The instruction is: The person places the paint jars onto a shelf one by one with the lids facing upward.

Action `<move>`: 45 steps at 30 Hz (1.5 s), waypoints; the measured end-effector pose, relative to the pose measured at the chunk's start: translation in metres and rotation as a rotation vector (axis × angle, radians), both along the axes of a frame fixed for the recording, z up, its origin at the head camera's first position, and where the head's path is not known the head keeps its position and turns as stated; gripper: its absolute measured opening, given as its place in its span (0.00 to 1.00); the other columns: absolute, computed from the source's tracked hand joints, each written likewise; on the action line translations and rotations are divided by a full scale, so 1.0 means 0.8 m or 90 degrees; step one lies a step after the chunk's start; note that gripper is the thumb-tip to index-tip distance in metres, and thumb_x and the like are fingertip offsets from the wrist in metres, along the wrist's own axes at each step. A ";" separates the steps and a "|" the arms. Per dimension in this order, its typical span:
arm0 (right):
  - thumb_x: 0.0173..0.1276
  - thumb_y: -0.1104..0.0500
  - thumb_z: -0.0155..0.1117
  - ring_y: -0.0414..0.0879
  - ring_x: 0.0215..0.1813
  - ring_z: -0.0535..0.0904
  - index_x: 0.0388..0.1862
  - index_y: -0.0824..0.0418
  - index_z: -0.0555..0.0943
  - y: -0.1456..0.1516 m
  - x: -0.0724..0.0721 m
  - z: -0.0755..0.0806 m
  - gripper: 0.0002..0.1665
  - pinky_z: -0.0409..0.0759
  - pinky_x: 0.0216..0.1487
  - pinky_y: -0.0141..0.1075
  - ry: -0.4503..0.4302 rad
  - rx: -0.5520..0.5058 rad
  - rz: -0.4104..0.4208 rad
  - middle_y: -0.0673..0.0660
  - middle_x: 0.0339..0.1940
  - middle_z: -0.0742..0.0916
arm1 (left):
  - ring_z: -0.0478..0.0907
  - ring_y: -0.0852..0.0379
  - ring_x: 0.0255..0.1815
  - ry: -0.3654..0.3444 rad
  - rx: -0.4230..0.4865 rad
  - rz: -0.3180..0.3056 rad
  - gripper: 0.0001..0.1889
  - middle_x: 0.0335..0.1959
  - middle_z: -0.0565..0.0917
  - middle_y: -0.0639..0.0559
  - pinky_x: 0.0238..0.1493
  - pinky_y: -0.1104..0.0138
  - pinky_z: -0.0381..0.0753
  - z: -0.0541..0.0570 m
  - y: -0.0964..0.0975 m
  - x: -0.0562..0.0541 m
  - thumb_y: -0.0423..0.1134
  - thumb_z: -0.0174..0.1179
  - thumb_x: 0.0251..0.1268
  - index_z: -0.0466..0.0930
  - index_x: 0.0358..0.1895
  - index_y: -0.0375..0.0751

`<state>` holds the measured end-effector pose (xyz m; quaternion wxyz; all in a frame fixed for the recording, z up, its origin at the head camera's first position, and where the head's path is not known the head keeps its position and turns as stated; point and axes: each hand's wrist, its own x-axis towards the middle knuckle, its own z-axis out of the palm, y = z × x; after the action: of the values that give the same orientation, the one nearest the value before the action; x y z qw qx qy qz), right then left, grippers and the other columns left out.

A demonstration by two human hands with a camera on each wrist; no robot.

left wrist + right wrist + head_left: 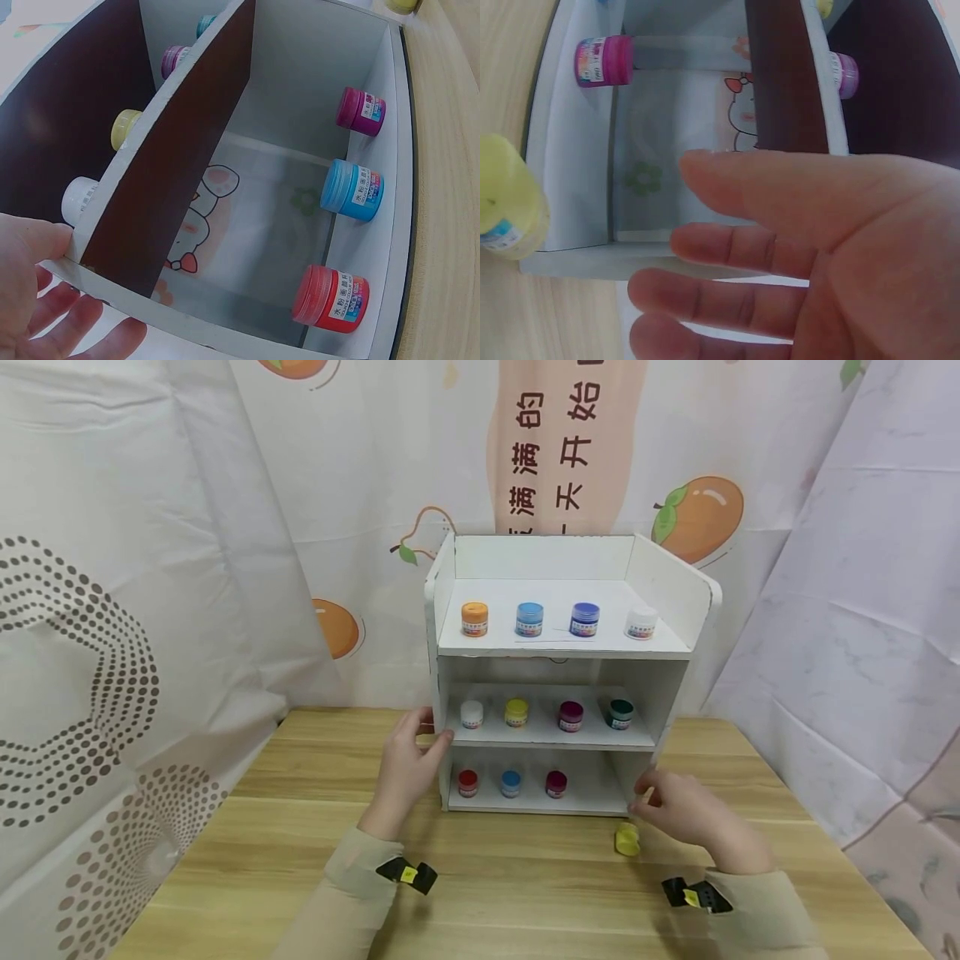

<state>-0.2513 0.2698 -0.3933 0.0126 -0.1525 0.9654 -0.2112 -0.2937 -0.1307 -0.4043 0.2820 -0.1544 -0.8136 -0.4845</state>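
A white three-tier shelf stands on the wooden table with small paint jars on its tiers. My left hand grips its left side panel, thumb at the front edge by the middle tier and fingers along the outside. My right hand is beside the lower right front corner, fingers loosely bent and holding nothing. Just below it, on the table in front of the shelf, is a yellow paint jar. The bottom tier bears a red jar, a light blue jar and a magenta jar.
On the middle tier are white, yellow, magenta and dark green jars. Orange, light blue, dark blue and white jars line the top. A printed curtain hangs behind.
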 end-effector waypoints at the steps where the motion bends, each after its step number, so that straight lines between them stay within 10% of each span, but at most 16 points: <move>1: 0.66 0.56 0.71 0.44 0.29 0.77 0.45 0.67 0.83 -0.001 0.000 -0.001 0.17 0.77 0.29 0.41 -0.001 0.000 0.000 0.52 0.28 0.84 | 0.82 0.50 0.51 0.001 -0.001 0.000 0.18 0.51 0.81 0.46 0.40 0.60 0.87 0.000 0.000 0.000 0.36 0.68 0.68 0.78 0.58 0.38; 11: 0.67 0.56 0.71 0.46 0.19 0.73 0.45 0.65 0.82 -0.005 -0.003 -0.017 0.15 0.75 0.14 0.38 -0.073 -0.017 -0.031 0.55 0.30 0.81 | 0.82 0.50 0.51 0.003 -0.001 -0.003 0.18 0.51 0.81 0.46 0.40 0.60 0.87 -0.001 0.000 -0.001 0.37 0.68 0.68 0.79 0.59 0.38; 45: 0.72 0.53 0.65 0.47 0.23 0.75 0.36 0.57 0.81 -0.021 -0.009 -0.046 0.08 0.77 0.17 0.40 -0.184 0.021 -0.076 0.53 0.23 0.78 | 0.82 0.50 0.51 -0.009 0.000 0.002 0.19 0.52 0.81 0.46 0.40 0.59 0.87 -0.001 0.000 -0.001 0.36 0.67 0.69 0.78 0.60 0.38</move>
<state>-0.2581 0.2531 -0.4304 0.1415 -0.0625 0.9641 -0.2157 -0.2943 -0.1310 -0.4048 0.2770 -0.1498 -0.8159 -0.4849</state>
